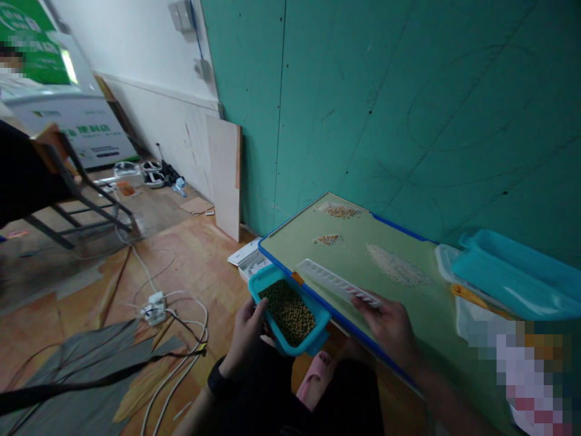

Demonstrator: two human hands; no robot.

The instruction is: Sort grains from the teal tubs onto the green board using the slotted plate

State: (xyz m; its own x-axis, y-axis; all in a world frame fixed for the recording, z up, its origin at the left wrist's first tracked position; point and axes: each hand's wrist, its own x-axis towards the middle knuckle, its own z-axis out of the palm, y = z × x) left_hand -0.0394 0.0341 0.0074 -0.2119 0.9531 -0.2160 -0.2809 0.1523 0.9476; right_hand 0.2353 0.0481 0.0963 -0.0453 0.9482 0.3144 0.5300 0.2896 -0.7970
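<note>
My left hand (pixel 247 330) is closed on the near-left rim of a turquoise plastic container (pixel 293 350), the thumb over the edge. Green beans (pixel 278 298) fill its far side and yellowish soybeans (pixel 299 321) its near side. In my right hand (pixel 389 324) is a long white plastic piece (pixel 333 280) with a row of slots, gripped at its near end and held over the table edge. On the pale green table (pixel 349 248) lie a small soybean pile (pixel 329 240), another mixed with pale grains (pixel 340 211), and a spread of white grains (pixel 399 266).
A larger turquoise bin (pixel 517 272) stands at the table's right end beside a yellow-handled item (pixel 481 301). A green wall (pixel 385 109) backs the table. Left on the floor lie a power strip (pixel 155 307) and loose cables. A chair (pixel 68 181) stands farther left.
</note>
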